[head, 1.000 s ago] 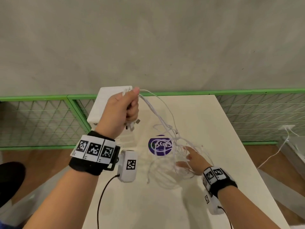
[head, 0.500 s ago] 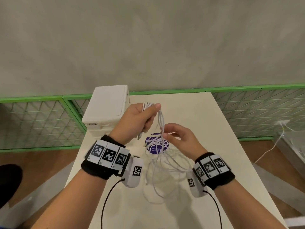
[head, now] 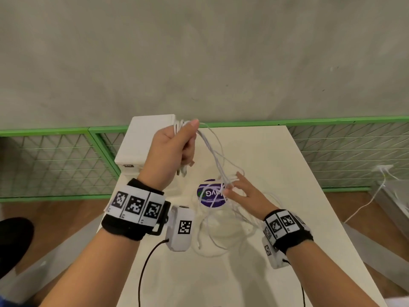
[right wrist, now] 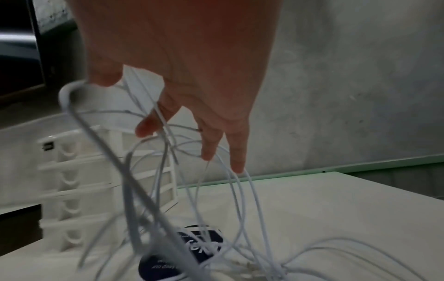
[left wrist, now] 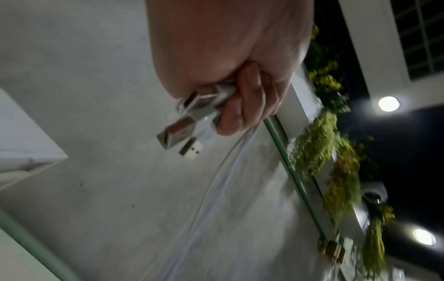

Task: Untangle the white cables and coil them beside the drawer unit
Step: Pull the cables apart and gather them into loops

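Raised again since half a second ago: left hand [head: 174,147], fingers [left wrist: 242,106] clenched round the white cables' [head: 218,160] USB plugs [left wrist: 182,129]. Right hand [head: 243,193] lowered, fingers [right wrist: 211,144] spread among strands above desk [head: 287,173], beside drawer unit [head: 143,140].

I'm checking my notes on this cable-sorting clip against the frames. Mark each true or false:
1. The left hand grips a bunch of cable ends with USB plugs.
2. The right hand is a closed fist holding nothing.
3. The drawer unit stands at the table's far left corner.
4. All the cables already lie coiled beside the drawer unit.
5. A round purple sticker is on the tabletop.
1. True: the left hand grips the white cables; USB plugs stick out below its fingers.
2. False: the right hand has spread fingers threaded through the cables.
3. True: the drawer unit stands there.
4. False: they hang tangled between the hands.
5. True: the purple sticker lies under the cables.
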The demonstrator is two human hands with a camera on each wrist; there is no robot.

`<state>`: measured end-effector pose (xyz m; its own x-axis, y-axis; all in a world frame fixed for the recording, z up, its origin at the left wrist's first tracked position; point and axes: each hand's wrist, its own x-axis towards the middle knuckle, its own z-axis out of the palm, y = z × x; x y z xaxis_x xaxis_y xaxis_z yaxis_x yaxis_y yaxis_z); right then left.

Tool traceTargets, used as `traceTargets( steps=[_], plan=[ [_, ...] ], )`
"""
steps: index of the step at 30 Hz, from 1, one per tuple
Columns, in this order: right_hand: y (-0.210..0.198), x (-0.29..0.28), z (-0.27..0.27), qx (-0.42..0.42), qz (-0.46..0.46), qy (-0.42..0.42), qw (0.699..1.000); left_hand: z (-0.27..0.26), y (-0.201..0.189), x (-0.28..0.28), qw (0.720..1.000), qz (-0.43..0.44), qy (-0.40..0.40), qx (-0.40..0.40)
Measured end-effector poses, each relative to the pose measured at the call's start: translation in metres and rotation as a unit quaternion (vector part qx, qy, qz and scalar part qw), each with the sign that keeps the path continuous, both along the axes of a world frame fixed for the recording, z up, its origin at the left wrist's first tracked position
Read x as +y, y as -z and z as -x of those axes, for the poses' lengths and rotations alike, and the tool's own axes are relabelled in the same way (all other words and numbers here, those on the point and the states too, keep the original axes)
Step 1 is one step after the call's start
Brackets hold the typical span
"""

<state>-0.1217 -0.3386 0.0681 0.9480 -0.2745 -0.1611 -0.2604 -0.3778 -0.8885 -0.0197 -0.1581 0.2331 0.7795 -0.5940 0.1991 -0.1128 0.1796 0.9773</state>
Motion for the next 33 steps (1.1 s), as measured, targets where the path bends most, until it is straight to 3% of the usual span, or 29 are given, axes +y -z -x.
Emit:
traceTargets(
  steps=[3, 6, 8, 11, 13, 15, 18, 21, 23, 25, 28, 30, 33],
  plan=[
    [-0.015, -0.01, 0.003, -0.012, -0.017, 0.064, 0.998, -0.004, -0.007, 0.004, 1.0, 0.018, -0.011, -0.019],
    [-0.027, -0.015, 0.001, -0.014, 0.065, 0.111, 0.992, -0.004, -0.009, 0.001, 0.999, 0.019, -0.015, -0.037],
    [-0.031, -0.016, 0.001, -0.012, 0.061, 0.13, 0.99, -0.005, -0.008, -0.001, 0.998, 0.004, -0.015, -0.053],
    [-0.044, -0.011, 0.006, -0.014, 0.027, 0.159, 0.987, -0.005, 0.001, -0.006, 0.994, -0.064, -0.015, -0.09],
    [-0.056, -0.006, 0.008, -0.05, 0.106, 0.179, 0.977, -0.001, 0.009, -0.01, 0.985, -0.127, -0.003, -0.118],
    [-0.069, 0.001, 0.008, -0.144, 0.159, 0.218, 0.952, 0.005, 0.016, -0.015, 0.975, -0.173, 0.017, -0.135],
    [-0.084, 0.015, 0.006, -0.304, 0.095, 0.173, 0.932, 0.01, 0.019, -0.02, 0.973, -0.184, 0.047, -0.131],
    [-0.09, 0.028, -0.002, -0.241, 0.06, 0.057, 0.967, 0.014, 0.013, -0.024, 0.97, -0.189, 0.079, -0.128],
    [-0.09, 0.032, -0.008, -0.208, 0.037, 0.031, 0.977, 0.014, 0.008, -0.023, 0.966, -0.201, 0.096, -0.131],
    [-0.089, 0.031, -0.011, -0.231, -0.031, 0.056, 0.971, 0.01, 0.009, -0.02, 0.959, -0.227, 0.116, -0.119],
    [-0.091, 0.026, -0.01, -0.277, -0.116, 0.125, 0.946, 0.0, 0.024, -0.013, 0.946, -0.287, 0.146, -0.04],
    [-0.092, 0.022, -0.014, -0.295, -0.125, 0.134, 0.938, 0.001, 0.036, -0.009, 0.93, -0.309, 0.198, 0.006],
    [-0.087, 0.017, -0.023, -0.274, -0.079, 0.115, 0.951, 0.013, 0.041, -0.006, 0.914, -0.294, 0.278, 0.036]
  ],
)
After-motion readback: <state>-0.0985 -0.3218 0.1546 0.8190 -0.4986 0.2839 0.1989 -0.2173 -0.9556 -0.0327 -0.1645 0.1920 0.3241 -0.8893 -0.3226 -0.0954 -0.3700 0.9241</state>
